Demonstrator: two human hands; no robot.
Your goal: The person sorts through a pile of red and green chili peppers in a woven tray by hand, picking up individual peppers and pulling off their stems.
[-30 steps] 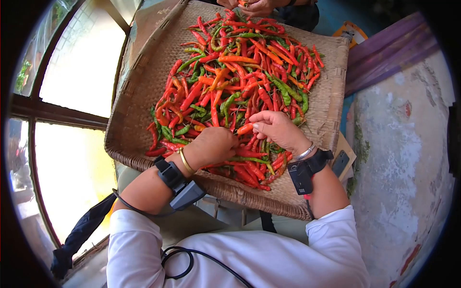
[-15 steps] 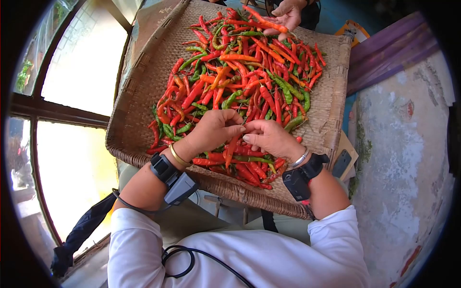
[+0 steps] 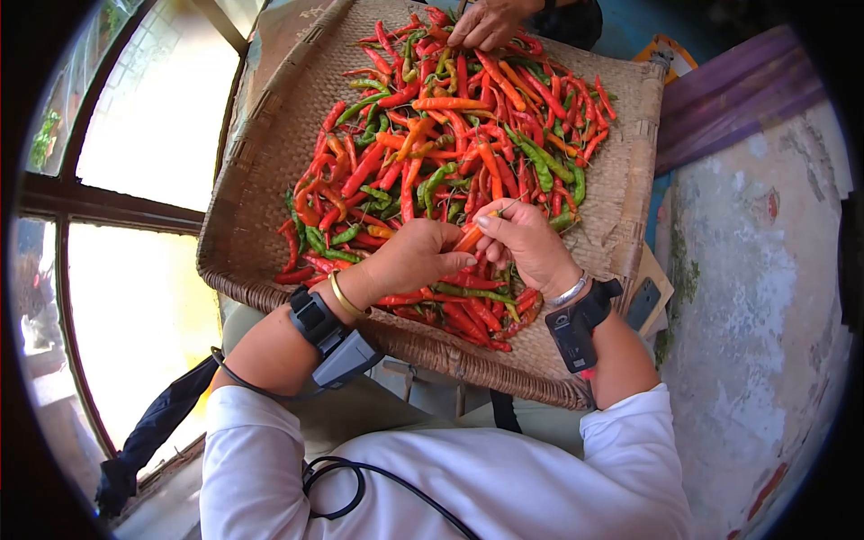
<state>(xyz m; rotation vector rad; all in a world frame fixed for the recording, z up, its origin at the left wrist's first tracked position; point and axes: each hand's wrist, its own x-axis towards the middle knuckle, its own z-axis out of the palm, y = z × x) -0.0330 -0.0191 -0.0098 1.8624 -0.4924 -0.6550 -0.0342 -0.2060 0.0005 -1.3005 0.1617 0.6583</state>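
Observation:
My left hand (image 3: 414, 263) is closed around an orange-red chili pepper (image 3: 471, 237), which points up and right between my two hands. At the pepper's upper end, my right hand (image 3: 529, 241) pinches with thumb and forefinger, a thin stem showing near the fingertips. Both hands are over the near part of a heap of red, orange and green chili peppers (image 3: 450, 121). The heap lies in a large woven basket tray (image 3: 612, 211), whose near rim passes beneath my forearms.
Another person's hand (image 3: 488, 24) reaches into the peppers at the far side. Window panes (image 3: 135, 117) stand on the left. A phone (image 3: 642, 304) lies beside the tray on the right, near a purple cloth (image 3: 733, 99). A black cable (image 3: 387, 480) crosses my white shirt.
My hands have gone from close together with a pepper hanging down to holding an orange-red pepper tilted upward between them. The other person's hand, earlier palm up with a pepper, now reaches down.

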